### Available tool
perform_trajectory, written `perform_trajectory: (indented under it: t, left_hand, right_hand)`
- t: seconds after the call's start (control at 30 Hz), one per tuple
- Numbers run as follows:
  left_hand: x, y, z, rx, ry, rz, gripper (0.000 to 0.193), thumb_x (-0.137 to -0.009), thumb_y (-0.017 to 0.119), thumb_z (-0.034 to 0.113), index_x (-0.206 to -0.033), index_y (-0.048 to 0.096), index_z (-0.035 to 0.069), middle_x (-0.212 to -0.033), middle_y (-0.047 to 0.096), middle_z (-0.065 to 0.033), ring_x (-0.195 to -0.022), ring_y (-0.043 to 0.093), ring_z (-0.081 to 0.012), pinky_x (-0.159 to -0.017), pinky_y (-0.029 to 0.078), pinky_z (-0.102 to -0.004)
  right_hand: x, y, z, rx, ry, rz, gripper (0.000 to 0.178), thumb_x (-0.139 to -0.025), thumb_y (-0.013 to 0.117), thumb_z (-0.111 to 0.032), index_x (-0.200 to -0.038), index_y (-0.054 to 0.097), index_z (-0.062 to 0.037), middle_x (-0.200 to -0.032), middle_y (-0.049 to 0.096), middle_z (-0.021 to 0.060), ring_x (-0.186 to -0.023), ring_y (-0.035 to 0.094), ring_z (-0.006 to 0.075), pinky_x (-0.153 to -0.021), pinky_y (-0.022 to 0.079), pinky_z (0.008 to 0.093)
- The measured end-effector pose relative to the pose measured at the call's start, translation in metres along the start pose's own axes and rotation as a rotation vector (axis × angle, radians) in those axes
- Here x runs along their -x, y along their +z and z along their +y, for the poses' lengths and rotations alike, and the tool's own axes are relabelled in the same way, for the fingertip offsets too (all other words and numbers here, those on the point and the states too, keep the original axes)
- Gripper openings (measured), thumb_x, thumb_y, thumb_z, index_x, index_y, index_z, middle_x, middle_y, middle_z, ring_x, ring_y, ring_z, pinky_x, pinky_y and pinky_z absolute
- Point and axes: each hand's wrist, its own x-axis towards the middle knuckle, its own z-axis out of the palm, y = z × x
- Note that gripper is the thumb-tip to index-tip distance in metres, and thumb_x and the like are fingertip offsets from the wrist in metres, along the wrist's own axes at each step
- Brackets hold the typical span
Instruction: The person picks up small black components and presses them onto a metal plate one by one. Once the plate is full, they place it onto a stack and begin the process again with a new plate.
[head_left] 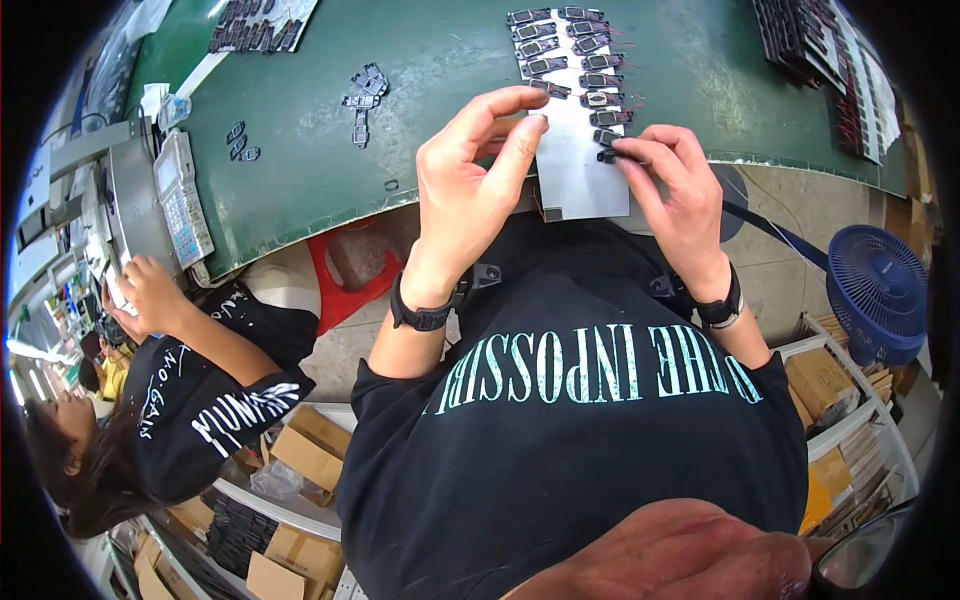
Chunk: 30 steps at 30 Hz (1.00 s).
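A light grey flat plate (585,185) lies at the table's near edge, its far part bearing two columns of small black speaker modules (601,80) with thin red wires. My left hand (475,165) hovers by the plate's left side, fingers curled and a gap between thumb and forefinger. Its forefinger tip is close to the lowest module (548,90) of the left column; whether they touch cannot be told. Over the plate's right edge, my right hand (680,185) pinches a small black speaker module (606,155), just below the right column's end. Its fingers partly hide that part.
Loose black modules (366,90) lie in a cluster on the green table (440,50), with several more (240,142) farther left. Trays of modules (820,60) stand far right. A blue fan (877,290) is at right. Another person (200,370) works at left beside a keypad device (180,195).
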Motion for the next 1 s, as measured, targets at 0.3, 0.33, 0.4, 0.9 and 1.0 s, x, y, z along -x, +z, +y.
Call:
perform_trajectory:
  t: [0.3, 0.33, 0.4, 0.9, 1.0]
  left_hand:
    - [0.037, 0.018, 0.002, -0.417, 0.331, -0.122, 0.018, -0.090, 0.069, 0.004, -0.108, 0.071, 0.000, -0.110, 0.073, -0.0093, -0.101, 0.071, -0.0247, -0.087, 0.057, -0.0342]
    - [0.043, 0.022, 0.001, -0.569, 0.503, -0.165, 0.018, -0.087, 0.071, 0.004, -0.104, 0.073, 0.002, -0.107, 0.073, -0.0075, -0.103, 0.070, -0.0267, -0.089, 0.057, -0.0370]
    - [0.054, 0.031, -0.002, -0.626, 0.578, -0.238, 0.019, -0.085, 0.071, 0.003, -0.104, 0.073, 0.002, -0.108, 0.073, -0.0078, -0.107, 0.067, -0.0289, -0.092, 0.055, -0.0394]
    - [0.087, -0.017, -0.021, -0.690, 0.626, -0.076, 0.021, -0.085, 0.071, 0.001, -0.105, 0.075, 0.005, -0.107, 0.074, -0.0090, -0.110, 0.067, -0.0305, -0.096, 0.052, -0.0388]
    - [0.090, -0.044, -0.024, -0.691, 0.529, 0.130, 0.019, -0.087, 0.071, 0.003, -0.105, 0.075, 0.005, -0.100, 0.075, -0.0099, -0.100, 0.070, -0.0291, -0.090, 0.054, -0.0369]
  right_hand:
    - [0.054, -0.016, 0.006, 0.161, -0.134, 0.044, 0.025, -0.081, 0.076, 0.002, -0.105, 0.073, -0.0057, -0.101, 0.063, 0.0076, -0.084, 0.065, 0.0224, -0.071, 0.053, 0.0320]
    - [0.062, -0.015, 0.006, 0.156, -0.142, 0.061, 0.026, -0.080, 0.076, 0.002, -0.105, 0.072, -0.0058, -0.101, 0.063, 0.0076, -0.085, 0.065, 0.0229, -0.071, 0.053, 0.0325]
    - [0.077, -0.012, 0.005, 0.157, -0.137, 0.074, 0.026, -0.080, 0.076, 0.002, -0.105, 0.072, -0.0058, -0.101, 0.063, 0.0075, -0.086, 0.064, 0.0232, -0.072, 0.053, 0.0329]
    - [0.116, 0.010, -0.019, 0.110, -0.230, 0.108, 0.031, -0.076, 0.078, 0.001, -0.106, 0.072, -0.0063, -0.100, 0.063, 0.0070, -0.087, 0.061, 0.0245, -0.076, 0.050, 0.0351]
    - [0.108, 0.019, -0.033, 0.063, -0.381, -0.233, 0.034, -0.073, 0.080, -0.003, -0.106, 0.071, -0.0053, -0.099, 0.062, 0.0077, -0.086, 0.059, 0.0265, -0.076, 0.048, 0.0372]
